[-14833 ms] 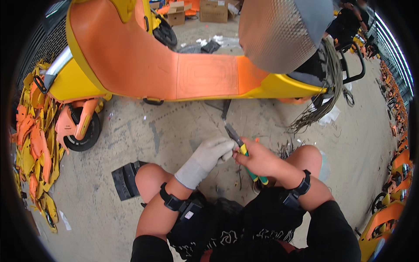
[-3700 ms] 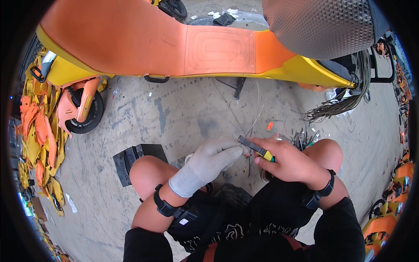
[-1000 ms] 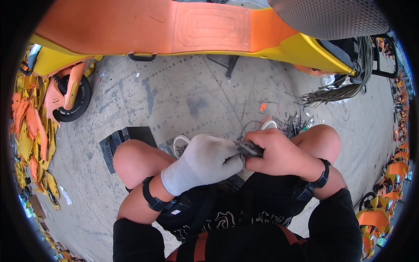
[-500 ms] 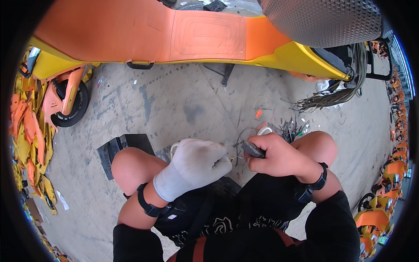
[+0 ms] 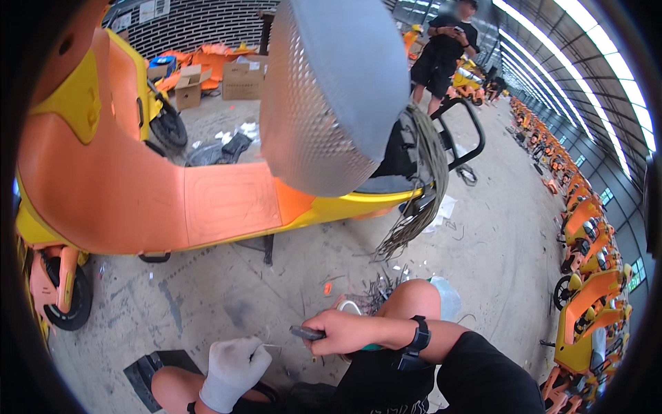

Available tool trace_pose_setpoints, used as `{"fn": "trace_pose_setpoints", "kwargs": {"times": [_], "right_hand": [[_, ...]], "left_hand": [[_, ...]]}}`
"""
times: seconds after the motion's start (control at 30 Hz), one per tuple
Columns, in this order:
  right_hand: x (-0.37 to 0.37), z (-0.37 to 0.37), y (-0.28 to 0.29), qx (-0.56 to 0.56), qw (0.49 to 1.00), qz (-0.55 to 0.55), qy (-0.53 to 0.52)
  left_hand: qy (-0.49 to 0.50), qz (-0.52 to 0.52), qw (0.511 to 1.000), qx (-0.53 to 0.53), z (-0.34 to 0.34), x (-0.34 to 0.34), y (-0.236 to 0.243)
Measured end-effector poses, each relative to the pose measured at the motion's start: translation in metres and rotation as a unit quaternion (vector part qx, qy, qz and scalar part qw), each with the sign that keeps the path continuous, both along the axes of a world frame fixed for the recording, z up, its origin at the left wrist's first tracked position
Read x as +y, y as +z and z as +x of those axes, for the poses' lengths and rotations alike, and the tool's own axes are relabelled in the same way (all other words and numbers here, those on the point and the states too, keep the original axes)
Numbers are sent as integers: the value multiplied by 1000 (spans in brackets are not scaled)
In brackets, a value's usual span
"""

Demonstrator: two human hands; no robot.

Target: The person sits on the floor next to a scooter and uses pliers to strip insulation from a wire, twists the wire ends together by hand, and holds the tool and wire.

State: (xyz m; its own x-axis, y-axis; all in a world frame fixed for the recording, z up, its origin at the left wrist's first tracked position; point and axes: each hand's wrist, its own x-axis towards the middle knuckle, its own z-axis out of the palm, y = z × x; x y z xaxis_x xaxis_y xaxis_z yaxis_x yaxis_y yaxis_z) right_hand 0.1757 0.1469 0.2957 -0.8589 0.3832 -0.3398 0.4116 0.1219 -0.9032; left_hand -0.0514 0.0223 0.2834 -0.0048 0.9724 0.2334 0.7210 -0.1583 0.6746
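Observation:
In a pale work glove, my left hand [image 5: 234, 369] is closed low in the view, with a thin pale strand [image 5: 277, 346] sticking out from its fingertips toward the right. My bare right hand [image 5: 349, 331] is wrapped round a dark grey tool [image 5: 307, 333]; its blunt end shows past the fingers, and its exact kind is hidden by the grip. A small gap lies between the two hands. Beyond them stands an orange and yellow electric scooter [image 5: 117, 200] with a silvery, dimpled seat [image 5: 310, 117] and a bundle of greenish-grey cords [image 5: 431, 172] hanging at its rear.
Dark wire scraps [image 5: 378, 293] and a small orange piece [image 5: 327, 288] lie on the concrete floor. A black panel [image 5: 141, 376] is beside my left knee. Cardboard boxes [image 5: 243, 79] stand behind the scooter, a person [image 5: 445, 52] farther right. Scooters [image 5: 586, 303] line the right side.
My view has tilted up and turned right, bringing the hall and the person into sight. My hands have moved slightly apart, each keeping its hold.

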Motion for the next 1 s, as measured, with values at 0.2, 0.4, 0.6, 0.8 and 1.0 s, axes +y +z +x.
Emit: {"fn": "trace_pose_setpoints", "kwargs": {"times": [0.2,0.4,0.6,0.8,1.0], "right_hand": [[3,10,-16,7,1000,12,28],[4,8,0,-34,998,-11,48],[3,13,-10,-15,999,-31,36],[9,13,2,13,998,-65,-4],[25,18,5,63,996,-68,-5]], "left_hand": [[18,-33,999,-18,5,2,18],[37,-36,999,-12,-8,-6,10],[54,-42,997,-34,-8,-7,12],[17,-132,987,-94,-18,0,12],[-81,-252,961,-80,-23,2,12]]}}
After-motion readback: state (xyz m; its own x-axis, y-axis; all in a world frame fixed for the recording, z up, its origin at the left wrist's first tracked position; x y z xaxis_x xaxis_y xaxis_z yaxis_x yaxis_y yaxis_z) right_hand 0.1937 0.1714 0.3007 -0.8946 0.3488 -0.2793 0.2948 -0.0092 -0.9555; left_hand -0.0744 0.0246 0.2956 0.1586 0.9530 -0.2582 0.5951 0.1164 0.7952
